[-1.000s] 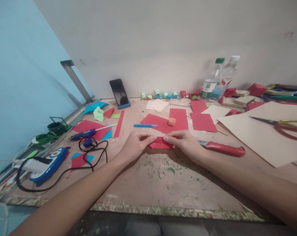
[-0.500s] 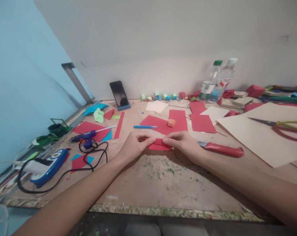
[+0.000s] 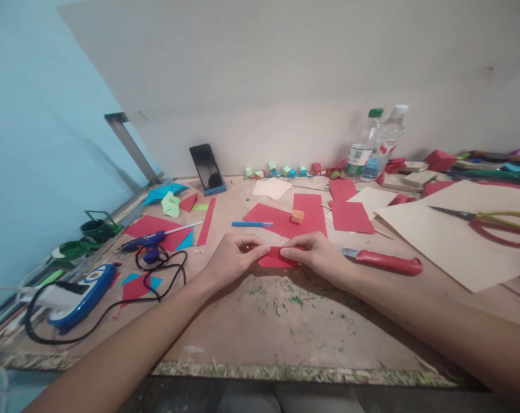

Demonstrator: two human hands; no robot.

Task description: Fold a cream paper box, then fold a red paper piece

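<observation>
A small piece of red paper (image 3: pixel 277 258) is held between my two hands above the worktop, with a crease running across it. My left hand (image 3: pixel 239 253) pinches its left end, thumb on top. At the right end, my right hand (image 3: pixel 313 252) grips it with the thumb pressed near the fold. The fingers beneath the paper are partly hidden. Just beyond my hands lie a blue pen (image 3: pixel 251 224) and a tiny orange paper box (image 3: pixel 297 217) resting on red sheets (image 3: pixel 311 205). A red-handled knife (image 3: pixel 387 261) lies beside my right wrist.
To the left are a blue glue gun (image 3: pixel 150 244) with its black cord and a blue-and-white device (image 3: pixel 84 295). A phone (image 3: pixel 206 166) leans on a stand at the back. Two bottles (image 3: pixel 359 155) stand by the wall. Scissors (image 3: pixel 492 221) lie on cream paper (image 3: pixel 453 252).
The red paper has been flattened or turned slightly, and my right thumb has shifted left along it, nearer my left thumb. The view has moved a little; the other things stay put.
</observation>
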